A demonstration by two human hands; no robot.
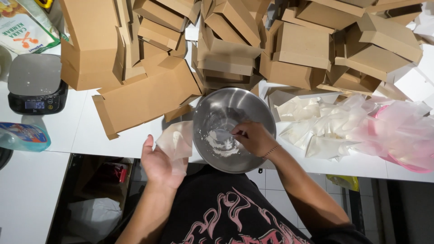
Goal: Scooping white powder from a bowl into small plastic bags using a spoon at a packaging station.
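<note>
Head view, left to right:
Left hand (158,162): fingers curled around a small clear bag (176,143), held just beside the bowl's left rim.
Bowl (253,108): steel, on the white table (90,131), between both hands, white powder (221,147) inside.
Right hand (255,138): inside the bowl, fingers pinched on a small scoop (224,134) at the powder.
</note>
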